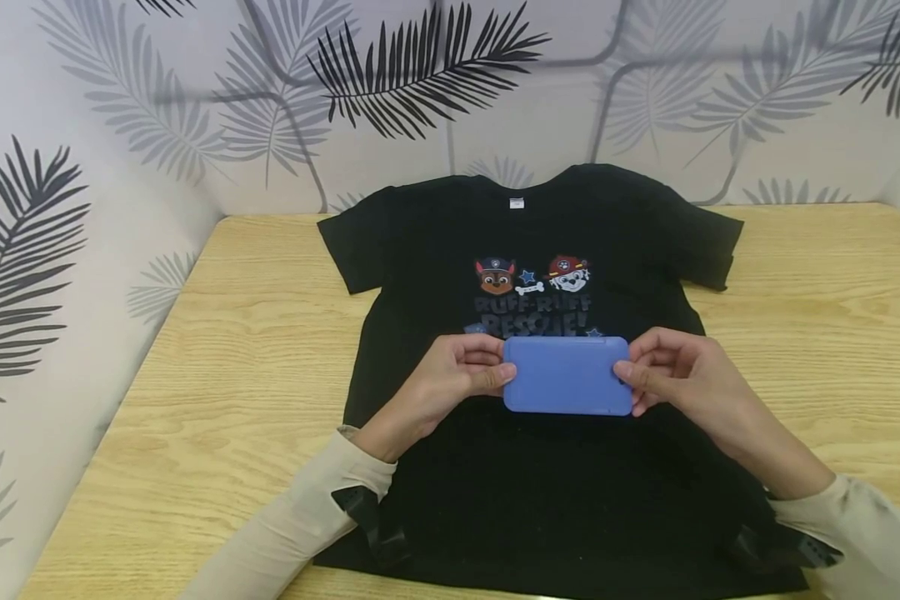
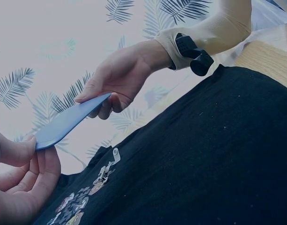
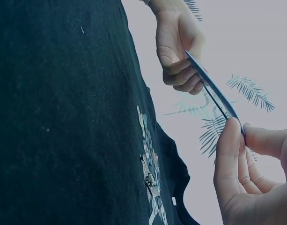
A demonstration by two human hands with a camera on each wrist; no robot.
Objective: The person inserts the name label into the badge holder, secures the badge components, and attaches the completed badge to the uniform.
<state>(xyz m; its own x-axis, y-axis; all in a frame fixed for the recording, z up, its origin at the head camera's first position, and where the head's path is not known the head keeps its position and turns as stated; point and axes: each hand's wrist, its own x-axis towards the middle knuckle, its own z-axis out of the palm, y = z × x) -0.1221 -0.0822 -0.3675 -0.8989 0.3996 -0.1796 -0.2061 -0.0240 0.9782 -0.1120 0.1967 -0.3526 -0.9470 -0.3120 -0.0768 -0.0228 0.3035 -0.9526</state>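
Note:
Both hands hold up a flat blue rectangular case point(image 1: 567, 375) with rounded corners, one hand at each short end. The left hand point(image 1: 468, 367) pinches its left end between thumb and fingers; the right hand point(image 1: 671, 367) pinches the right end. In the left wrist view the case point(image 2: 68, 123) looks thin and is raised above a black T-shirt point(image 2: 199, 154). Seen edge-on in the right wrist view, the case point(image 3: 216, 91) shows a dark line along its inner side; its exact kind is unclear. Beneath the hands, the T-shirt point(image 1: 525, 492) lies spread out, its print partly hidden.
A light wood-grain table point(image 1: 255, 358) carries the shirt, whose collar points to the far edge. Behind and to the left stand pale walls point(image 1: 150, 167) with a leaf pattern. Black straps with small devices point(image 1: 375, 525) sit on the sleeved wrists.

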